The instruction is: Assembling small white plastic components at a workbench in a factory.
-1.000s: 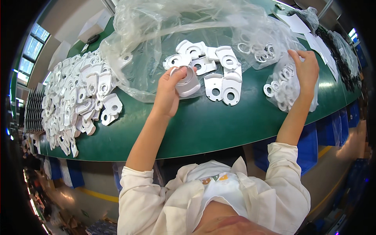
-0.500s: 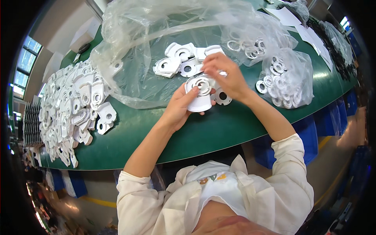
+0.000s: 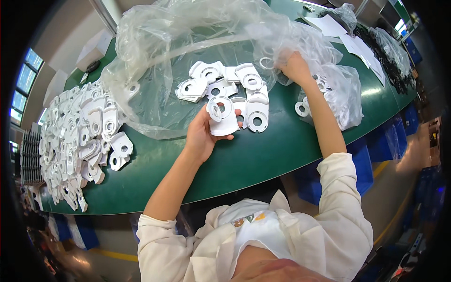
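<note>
My left hand is closed round a white plastic part with a round hole and a flared end, held above the green table. A thin white ring stands tilted at that hole, near my thumb. My right hand reaches far right, to the clear plastic bag with loose white rings; its fingertips are blurred against the film, so their grip does not show. One white ring lies just left of those fingers. Several similar white parts lie overlapping beyond and right of my left hand.
A large heap of white parts covers the left of the green table. Crumpled clear plastic sheeting spreads across the back. At right sits a clear bag of white rings; paper sheets lie beyond. Blue bins stand below the edge.
My right hand has left the part in my left hand and moved right and away, to the bagged rings. The left hand still holds the part. The whole view has shifted slightly.
</note>
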